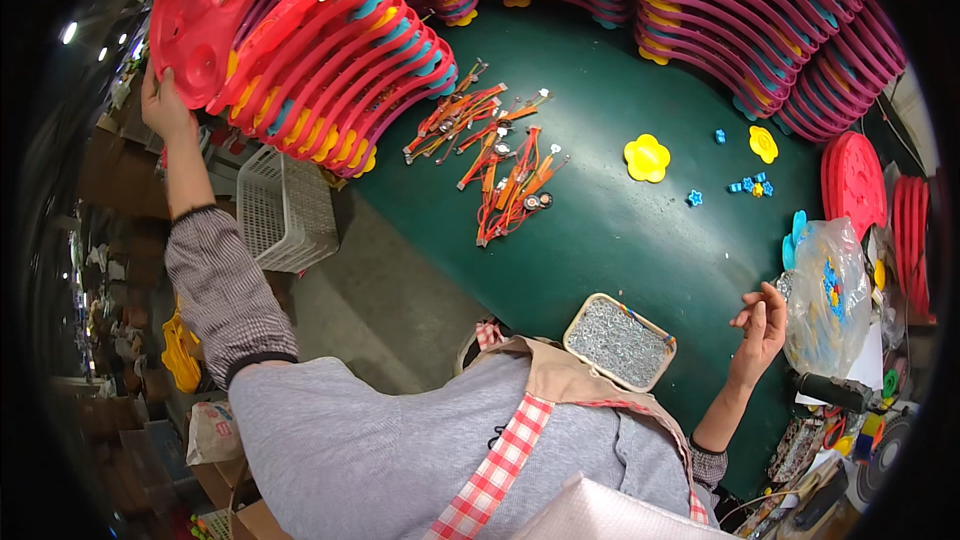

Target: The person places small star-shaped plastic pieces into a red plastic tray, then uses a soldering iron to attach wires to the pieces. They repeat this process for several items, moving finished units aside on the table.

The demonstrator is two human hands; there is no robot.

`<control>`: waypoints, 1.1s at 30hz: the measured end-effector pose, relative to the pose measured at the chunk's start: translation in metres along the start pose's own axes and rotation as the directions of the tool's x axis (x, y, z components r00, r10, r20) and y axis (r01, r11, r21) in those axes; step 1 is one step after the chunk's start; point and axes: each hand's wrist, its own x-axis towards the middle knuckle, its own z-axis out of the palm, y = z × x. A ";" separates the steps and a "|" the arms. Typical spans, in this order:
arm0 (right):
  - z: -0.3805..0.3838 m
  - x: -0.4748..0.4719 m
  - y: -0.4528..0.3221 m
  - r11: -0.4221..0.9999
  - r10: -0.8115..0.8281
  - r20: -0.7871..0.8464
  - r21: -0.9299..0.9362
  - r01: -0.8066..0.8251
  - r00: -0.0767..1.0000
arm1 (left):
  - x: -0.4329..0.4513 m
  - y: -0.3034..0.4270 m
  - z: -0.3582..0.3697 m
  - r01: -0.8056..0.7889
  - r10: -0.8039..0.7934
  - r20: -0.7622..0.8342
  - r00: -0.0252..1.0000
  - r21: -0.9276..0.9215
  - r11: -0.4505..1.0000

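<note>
Out at the upper left, my left hand (166, 106) grips the lower edge of a red molded plastic panel (196, 30). This panel sits at the end of a stack of red plastic panels (337, 75) with yellow and blue pieces between them. My right hand (761, 330) is over the right side of the table with loosely bent fingers and nothing in them. Beside it is a clear plastic bag (832, 300) of small blue and yellow pieces. In front of my body lies a shallow tray (574, 341) full of small metal screws (619, 341).
Bundles of wired electronic parts (502, 165) lie mid-table on the green tabletop (420, 217). Yellow flower pieces (646, 158) and small blue pieces (750, 185) are to the right. Purple panel stacks (735, 22) line the back. A power tool (832, 392) lies right; a white basket (289, 217) stands left.
</note>
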 end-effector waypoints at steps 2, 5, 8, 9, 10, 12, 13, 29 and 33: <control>0.013 0.001 -0.003 1.000 0.004 0.005 -0.001 -0.004 1.000 | 0.046 -0.038 -0.059 0.130 -0.131 0.028 0.991 0.050 0.990; 0.030 0.000 -0.002 1.000 -0.001 0.059 0.012 0.001 0.998 | 0.087 -0.053 -0.135 0.383 -0.402 0.165 0.901 0.134 0.914; 0.011 -0.005 0.001 0.998 0.000 -0.029 -0.060 -0.002 1.000 | 0.050 -0.092 -0.069 0.803 -0.781 0.385 0.491 0.146 0.577; 0.008 -0.003 0.005 0.999 -0.002 -0.043 -0.052 0.000 0.999 | 0.049 -0.094 -0.066 0.820 -0.779 0.411 0.474 0.117 0.561; 0.008 0.001 0.009 0.998 0.017 -0.038 -0.057 -0.019 0.999 | 0.055 -0.097 -0.074 0.833 -0.777 0.429 0.461 0.094 0.546; 0.004 -0.001 0.018 0.993 0.059 -0.083 -0.094 -0.067 0.995 | 0.074 -0.097 -0.085 0.822 -0.749 0.404 0.525 -0.013 0.569; 0.008 0.003 0.017 0.995 0.052 -0.115 -0.078 -0.061 0.992 | 0.073 -0.104 -0.085 0.820 -0.725 0.446 0.525 -0.035 0.572; -0.033 0.134 0.081 0.391 -0.223 -0.019 -0.917 0.072 0.975 | -0.297 0.089 0.198 -0.576 0.418 0.685 0.597 0.004 0.817; -0.059 0.178 0.092 0.246 -0.030 -0.202 -0.951 -0.189 0.979 | -0.402 0.099 0.282 -0.278 0.188 0.965 0.186 -0.132 0.952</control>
